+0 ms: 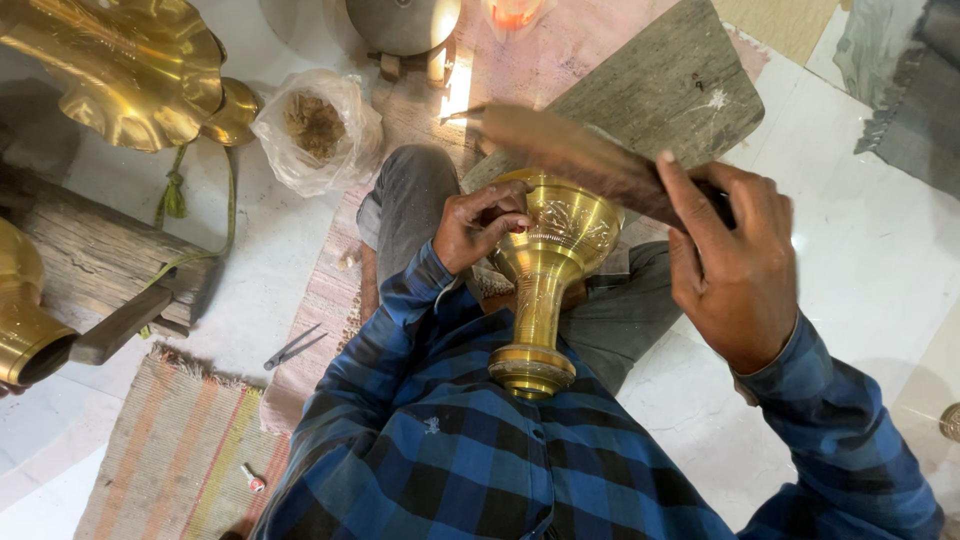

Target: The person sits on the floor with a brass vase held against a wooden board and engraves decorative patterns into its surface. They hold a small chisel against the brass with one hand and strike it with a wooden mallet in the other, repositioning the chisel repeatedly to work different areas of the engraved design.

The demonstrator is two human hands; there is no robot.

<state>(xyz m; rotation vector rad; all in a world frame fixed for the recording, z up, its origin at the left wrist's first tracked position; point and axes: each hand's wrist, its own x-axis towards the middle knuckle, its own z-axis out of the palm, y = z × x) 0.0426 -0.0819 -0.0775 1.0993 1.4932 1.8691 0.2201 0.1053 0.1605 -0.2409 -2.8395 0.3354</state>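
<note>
- Brass vase (545, 290) lies across the lap, foot toward the chest, mouth pointing away; its bowl already carries engraved patterns, the stem looks plainer, so I judge the work partly done.
- Left hand (480, 225) is curled on the bowl's rim, perhaps pinching a small tool; I cannot tell.
- Right hand (735, 270) is clenched around a wooden bat (590, 160), blurred, above the bowl.
- Wooden board (670, 90) lies just beyond the knees; open tile floor (860, 270) to the right, dividers (293, 347) and mat (170, 450) to the left.
</note>
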